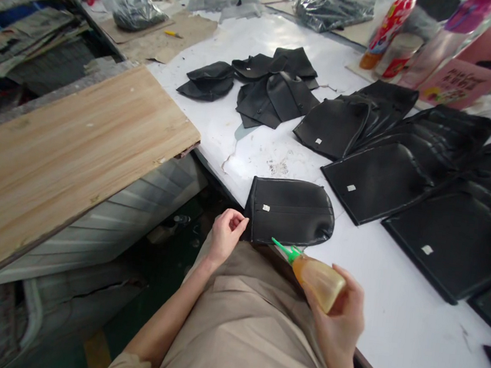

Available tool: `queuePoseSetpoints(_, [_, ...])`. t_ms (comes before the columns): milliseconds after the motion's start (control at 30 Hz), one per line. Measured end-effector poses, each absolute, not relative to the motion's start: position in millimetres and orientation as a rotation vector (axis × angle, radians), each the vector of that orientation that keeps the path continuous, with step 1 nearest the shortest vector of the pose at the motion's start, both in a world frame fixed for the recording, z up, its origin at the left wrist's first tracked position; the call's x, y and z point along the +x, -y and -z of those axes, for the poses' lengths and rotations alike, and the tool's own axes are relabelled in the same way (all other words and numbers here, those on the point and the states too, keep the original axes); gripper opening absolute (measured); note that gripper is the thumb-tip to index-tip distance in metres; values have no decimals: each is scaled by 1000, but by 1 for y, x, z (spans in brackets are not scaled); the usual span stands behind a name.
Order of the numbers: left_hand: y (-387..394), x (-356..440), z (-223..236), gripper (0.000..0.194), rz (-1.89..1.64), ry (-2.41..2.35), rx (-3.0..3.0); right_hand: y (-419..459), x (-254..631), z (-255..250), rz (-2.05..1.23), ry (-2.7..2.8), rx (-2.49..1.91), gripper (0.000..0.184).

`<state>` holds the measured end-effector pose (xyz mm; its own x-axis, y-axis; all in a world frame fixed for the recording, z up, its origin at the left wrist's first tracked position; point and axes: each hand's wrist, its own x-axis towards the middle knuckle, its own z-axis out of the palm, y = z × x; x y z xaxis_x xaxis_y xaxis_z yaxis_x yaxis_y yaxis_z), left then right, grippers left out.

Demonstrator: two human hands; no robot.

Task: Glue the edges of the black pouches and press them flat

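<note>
A black leather-like panel (293, 212) with a rounded right end and a small white sticker lies flat at the table's near edge. My left hand (226, 236) is closed in a pinch at the panel's left edge. In my right hand (348, 314) is a squeeze bottle (318, 280) of amber liquid, probably glue, tipped so its green nozzle (282, 247) points left, close to the panel's lower edge. The fingers wrap around the bottle's base. Whether the nozzle tip touches the panel I cannot tell.
Rows of overlapping black panels (379, 178) lie to the right, with smaller black pieces (277, 93) farther back. A wooden board (78, 129) juts in from the left. Bottles, a jar (400, 54) and a pink box (471, 74) stand at the back right.
</note>
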<state>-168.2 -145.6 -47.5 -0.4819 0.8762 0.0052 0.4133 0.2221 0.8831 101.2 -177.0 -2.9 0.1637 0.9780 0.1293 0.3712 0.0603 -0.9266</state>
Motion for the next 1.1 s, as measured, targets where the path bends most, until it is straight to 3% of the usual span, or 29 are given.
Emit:
queuePoseSetpoints(233, [140, -164, 45, 29, -1141, -1859, 1034, 178, 93, 16, -677, 1621, -1342, 56])
queuePoseSetpoints(500, [131, -154, 50, 34, -1234, -1679, 670, 177, 82, 17, -777, 1652, -1311, 53])
queuePoseSetpoints(833, [133, -158, 36, 36, -1169, -1680, 763, 150, 114, -13, -1051, 1070, -1580, 57])
queuePoseSetpoints(1100, [137, -176, 7, 49, -1262, -1939, 1268, 102, 168, -13, -1012, 611, -1416, 69])
